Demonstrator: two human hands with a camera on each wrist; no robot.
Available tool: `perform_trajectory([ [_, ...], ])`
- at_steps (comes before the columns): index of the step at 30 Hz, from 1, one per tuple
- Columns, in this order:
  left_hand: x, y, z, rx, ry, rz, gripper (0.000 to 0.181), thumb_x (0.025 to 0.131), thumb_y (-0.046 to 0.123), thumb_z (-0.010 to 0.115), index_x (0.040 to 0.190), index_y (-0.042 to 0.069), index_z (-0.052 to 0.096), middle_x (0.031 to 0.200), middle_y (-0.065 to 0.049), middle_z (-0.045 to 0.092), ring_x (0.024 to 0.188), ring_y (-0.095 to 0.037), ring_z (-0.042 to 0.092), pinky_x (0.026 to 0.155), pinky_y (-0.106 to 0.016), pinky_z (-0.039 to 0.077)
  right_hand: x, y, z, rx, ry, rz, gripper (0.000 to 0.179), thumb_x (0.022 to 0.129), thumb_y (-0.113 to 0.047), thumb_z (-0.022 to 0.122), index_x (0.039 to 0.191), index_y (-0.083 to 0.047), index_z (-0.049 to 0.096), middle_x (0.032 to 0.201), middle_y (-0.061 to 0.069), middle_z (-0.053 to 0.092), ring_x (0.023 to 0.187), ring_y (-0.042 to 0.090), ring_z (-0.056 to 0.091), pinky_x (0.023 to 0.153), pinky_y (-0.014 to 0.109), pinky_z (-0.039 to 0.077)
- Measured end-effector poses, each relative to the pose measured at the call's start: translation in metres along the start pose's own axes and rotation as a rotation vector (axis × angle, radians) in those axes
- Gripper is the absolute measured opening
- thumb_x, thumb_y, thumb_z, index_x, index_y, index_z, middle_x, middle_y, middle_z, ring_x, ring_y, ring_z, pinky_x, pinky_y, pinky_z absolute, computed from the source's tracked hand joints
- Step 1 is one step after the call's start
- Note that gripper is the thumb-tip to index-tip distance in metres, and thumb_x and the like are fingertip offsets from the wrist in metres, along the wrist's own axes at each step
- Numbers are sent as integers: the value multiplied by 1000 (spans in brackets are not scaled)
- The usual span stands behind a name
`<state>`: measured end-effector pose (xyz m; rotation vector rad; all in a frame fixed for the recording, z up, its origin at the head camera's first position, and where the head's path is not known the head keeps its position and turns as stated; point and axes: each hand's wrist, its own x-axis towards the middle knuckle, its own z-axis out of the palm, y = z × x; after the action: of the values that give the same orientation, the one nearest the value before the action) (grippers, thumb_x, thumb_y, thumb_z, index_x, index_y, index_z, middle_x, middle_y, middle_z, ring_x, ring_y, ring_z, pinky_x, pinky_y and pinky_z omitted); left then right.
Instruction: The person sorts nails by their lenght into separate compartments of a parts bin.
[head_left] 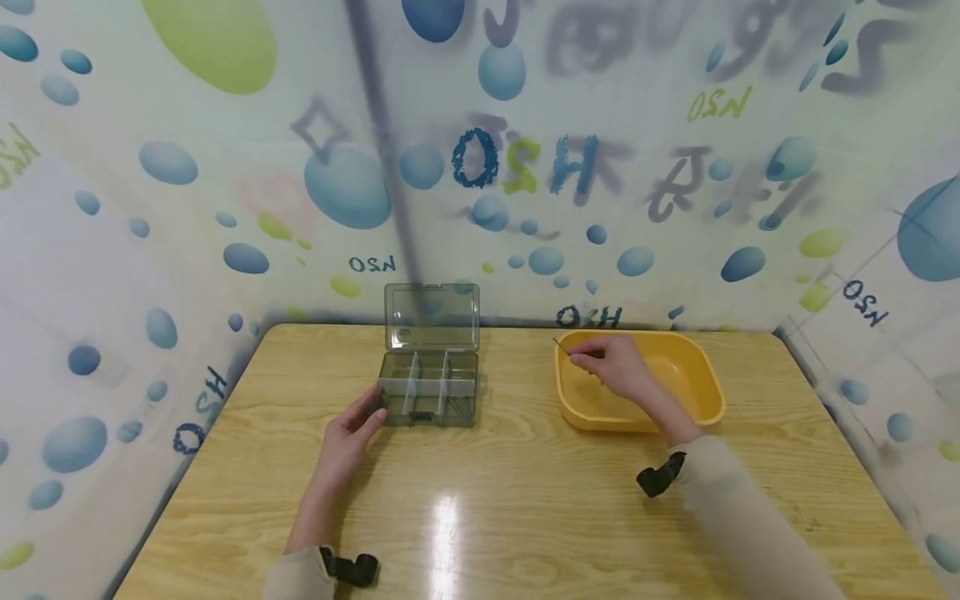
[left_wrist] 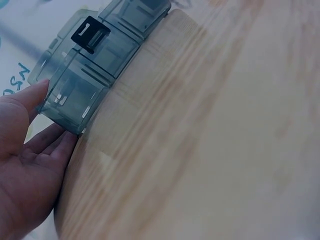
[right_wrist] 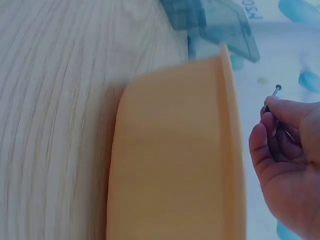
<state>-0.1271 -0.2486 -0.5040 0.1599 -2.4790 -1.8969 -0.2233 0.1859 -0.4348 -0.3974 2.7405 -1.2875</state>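
A smoky clear compartment box (head_left: 429, 408) stands on the table with its lid (head_left: 432, 317) raised. My left hand (head_left: 351, 433) holds the box's left front corner, thumb at the rim and fingers along the side, as the left wrist view shows too. Several thin dark pieces (head_left: 459, 406) lie in the front right compartment. Over the left part of a yellow basin (head_left: 682, 367), my right hand (head_left: 618, 367) pinches a thin metal screw (right_wrist: 276, 90) between thumb and fingers. Its round head points up and away from the fingertips.
The wooden table (head_left: 517, 492) ends at a patterned sheet (head_left: 517, 225) close behind the box and basin. A strip of tabletop separates the box from the basin. Basin walls rise around the space below my right hand.
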Motion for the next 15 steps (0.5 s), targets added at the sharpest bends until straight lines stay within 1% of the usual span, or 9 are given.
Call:
perform_trajectory([
  [4,2,0,0,11,-14,-13,53,105,20,63,154,10,47,158,-8,44,146,-21,37,102,-8,36,7,-12,12,7,-17,-15,22,100,-15,70,114,0,77,105,11,74,86,21,65,72,32,55],
  [8,3,0,0,14,-9,-17,52,105,18,62,154,9,47,158,-9,44,146,-22,38,102,-9,37,13,-23,20,-1,-32,-48,22,101,-14,68,114,1,76,103,10,75,88,22,66,74,33,55],
  [15,3,-3,0,4,-1,3,52,105,17,63,154,7,48,157,-10,45,146,-24,38,99,-7,38,21,-33,31,-6,-28,-94,19,99,-13,70,110,0,78,97,8,76,81,19,65,69,30,52],
])
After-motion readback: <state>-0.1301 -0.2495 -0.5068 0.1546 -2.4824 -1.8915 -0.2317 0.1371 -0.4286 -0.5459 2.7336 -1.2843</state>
